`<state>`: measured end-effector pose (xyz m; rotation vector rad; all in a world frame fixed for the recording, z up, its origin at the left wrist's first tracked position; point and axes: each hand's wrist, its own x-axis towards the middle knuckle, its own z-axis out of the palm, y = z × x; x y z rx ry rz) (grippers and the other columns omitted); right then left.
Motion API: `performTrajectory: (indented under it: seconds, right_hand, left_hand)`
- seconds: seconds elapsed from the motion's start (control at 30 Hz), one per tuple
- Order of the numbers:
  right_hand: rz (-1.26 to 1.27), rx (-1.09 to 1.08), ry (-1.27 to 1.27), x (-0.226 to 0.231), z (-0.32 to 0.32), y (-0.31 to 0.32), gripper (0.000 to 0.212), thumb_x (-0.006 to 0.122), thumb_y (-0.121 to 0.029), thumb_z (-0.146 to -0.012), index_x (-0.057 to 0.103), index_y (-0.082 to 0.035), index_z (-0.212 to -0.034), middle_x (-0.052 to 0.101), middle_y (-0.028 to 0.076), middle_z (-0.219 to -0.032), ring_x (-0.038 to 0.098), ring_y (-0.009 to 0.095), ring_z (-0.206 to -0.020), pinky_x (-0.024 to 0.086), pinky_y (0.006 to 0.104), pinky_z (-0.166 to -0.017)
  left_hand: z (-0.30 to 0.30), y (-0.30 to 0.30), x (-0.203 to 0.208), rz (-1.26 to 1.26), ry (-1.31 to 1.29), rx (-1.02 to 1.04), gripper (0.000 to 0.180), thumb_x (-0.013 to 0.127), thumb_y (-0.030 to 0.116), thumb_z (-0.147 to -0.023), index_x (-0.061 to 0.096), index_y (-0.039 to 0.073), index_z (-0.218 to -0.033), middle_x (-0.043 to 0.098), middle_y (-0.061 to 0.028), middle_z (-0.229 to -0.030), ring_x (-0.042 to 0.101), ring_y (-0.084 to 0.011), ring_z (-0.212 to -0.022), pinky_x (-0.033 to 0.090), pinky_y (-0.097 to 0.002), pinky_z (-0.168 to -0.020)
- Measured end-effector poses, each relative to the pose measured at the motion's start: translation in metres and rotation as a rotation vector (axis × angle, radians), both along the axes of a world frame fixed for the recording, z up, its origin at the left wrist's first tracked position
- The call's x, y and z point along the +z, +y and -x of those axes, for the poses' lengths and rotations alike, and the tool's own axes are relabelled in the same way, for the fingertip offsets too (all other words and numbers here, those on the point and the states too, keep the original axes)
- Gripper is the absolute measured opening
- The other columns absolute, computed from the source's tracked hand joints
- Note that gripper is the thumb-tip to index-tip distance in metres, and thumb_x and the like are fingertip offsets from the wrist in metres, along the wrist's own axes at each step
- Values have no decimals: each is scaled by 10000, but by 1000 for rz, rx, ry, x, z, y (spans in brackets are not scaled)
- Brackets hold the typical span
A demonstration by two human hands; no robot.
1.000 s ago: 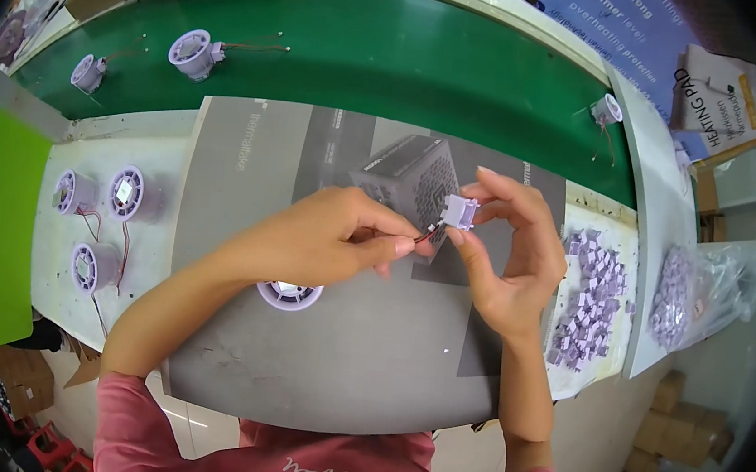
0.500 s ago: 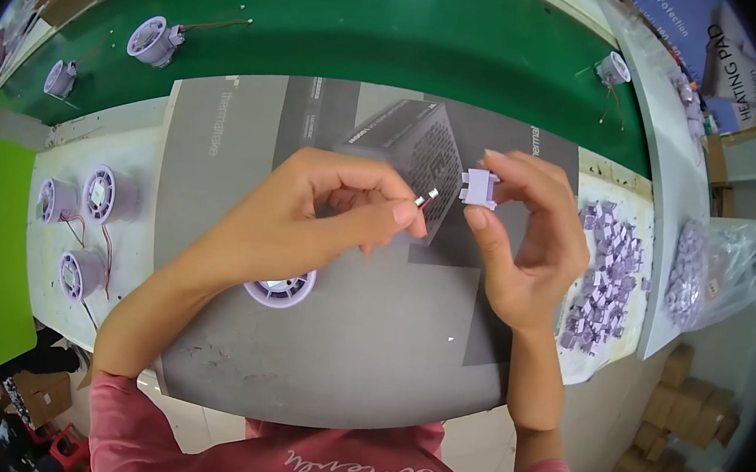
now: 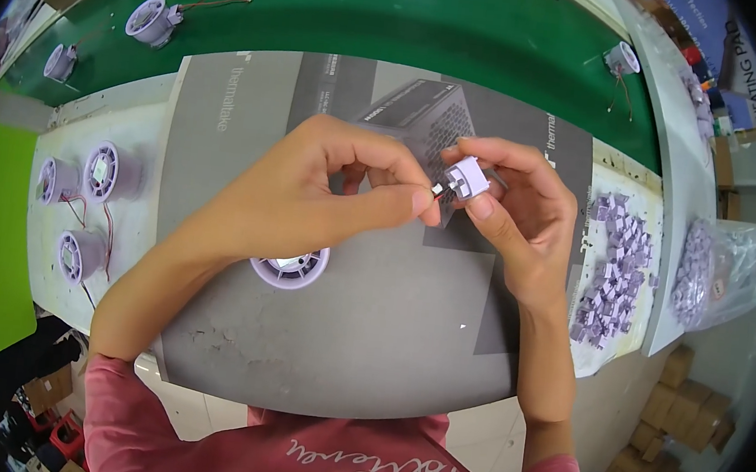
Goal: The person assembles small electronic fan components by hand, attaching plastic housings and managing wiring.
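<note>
Between the thumb and fingers of my left hand (image 3: 360,184) is a small white wire connector (image 3: 438,190) with a bit of red and dark wire behind it. My right hand (image 3: 526,209) pinches a small lilac plastic housing (image 3: 468,178), tilted so its pronged end faces the connector. The two parts are very close; I cannot tell whether they touch. Under my left wrist lies a round lilac fan unit (image 3: 291,269), partly hidden by the arm.
A grey printed mat (image 3: 367,344) covers the bench. Several lilac fan units (image 3: 104,171) with wires stand at left. A pile of lilac housings (image 3: 615,277) lies at right, near a clear plastic bag (image 3: 730,270). More fan units (image 3: 153,21) sit on the green surface (image 3: 372,17) behind.
My right hand has turned the lilac housing and brought it left toward the connector. My left hand has moved slightly up and right, so the gap between the parts has narrowed.
</note>
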<state>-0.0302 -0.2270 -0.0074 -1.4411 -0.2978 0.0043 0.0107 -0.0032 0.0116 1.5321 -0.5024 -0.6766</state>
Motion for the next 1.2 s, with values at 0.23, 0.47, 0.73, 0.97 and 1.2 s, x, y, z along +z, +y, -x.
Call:
performTrajectory:
  seconds: [0.23,0.47,0.73,0.97,1.2]
  right_hand:
    - [115,13,13,4,-1,-4,341,716,-86,-899,643,40,-1207,673,80,-1054,620,136,-958,501,262,-786]
    - [-23,22,180,6,0,2,328,650,-179,-959,643,27,-1214,657,45,-950,608,100,-857,485,234,-739]
    - [41,75,290,5,2,0,295,616,-221,-983,653,19,-1150,590,-8,-772,524,48,-663,422,201,-606]
    - [-25,102,311,6,3,3,300,594,-217,-995,638,24,-1167,526,-25,-603,451,31,-505,344,192,-465]
    - [-19,248,334,11,-1,-8,312,597,-207,-994,645,53,-1159,609,31,-648,556,82,-516,445,213,-470]
  left_hand:
    - [11,-5,0,-75,-298,183,85,677,66,-852,747,26,-879,629,-16,-739,469,-70,-622,342,-239,-569]
    - [12,-8,-3,-124,-412,226,89,687,32,-812,741,14,-880,629,-20,-737,461,-72,-614,327,-242,-540]
    - [17,-10,-5,-76,-453,171,54,705,28,-805,730,19,-853,620,-13,-723,482,-74,-593,361,-241,-526]
    - [19,-13,-9,-88,-528,184,51,702,26,-802,725,22,-847,612,-13,-718,485,-78,-596,366,-243,-530]
    - [19,-11,-6,-107,-508,244,51,706,10,-774,712,7,-824,609,-18,-724,473,-78,-590,354,-242,-520]
